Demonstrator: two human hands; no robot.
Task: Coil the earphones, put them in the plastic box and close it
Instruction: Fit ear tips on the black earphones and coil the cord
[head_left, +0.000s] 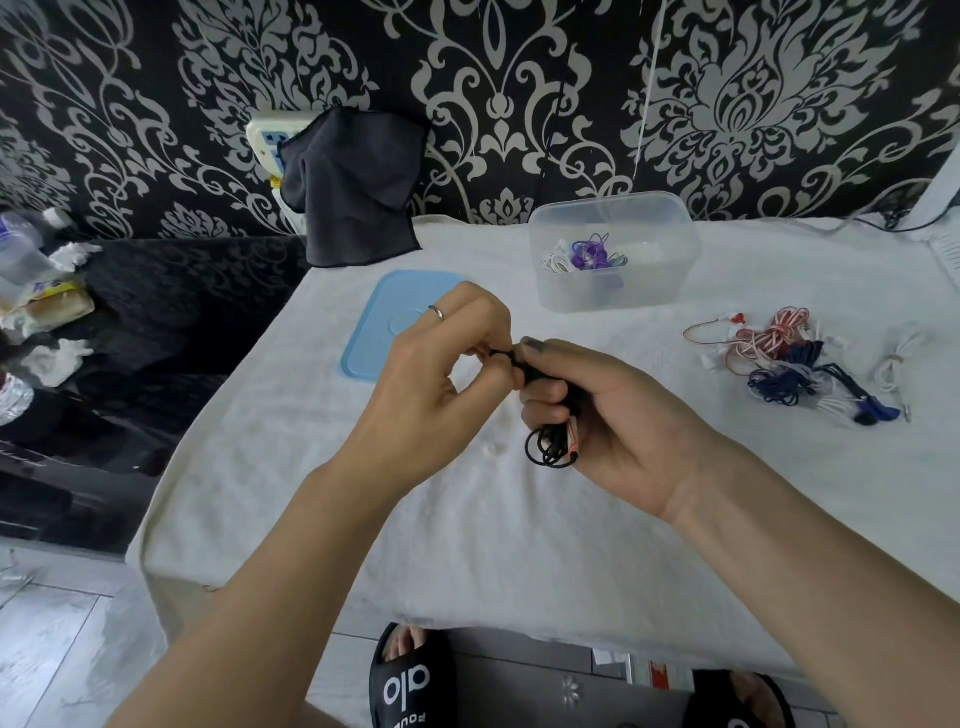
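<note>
My right hand (602, 410) grips a coiled bundle of black earphones (550, 444) above the middle of the white-covered table; loops hang out below my fingers. My left hand (441, 374) pinches the cable's top end right against my right thumb. The clear plastic box (613, 280) stands open at the back, with white and purple earphones (582, 255) inside. Its blue lid (384, 322) lies flat to the box's left, partly hidden behind my left hand.
A tangle of red-white and dark blue earphones (789, 364) and a white coiled pair (896, 361) lie at the right. A black cloth (358, 187) hangs over the table's back left corner. Bottles and tissues (36, 291) crowd a dark surface at the left.
</note>
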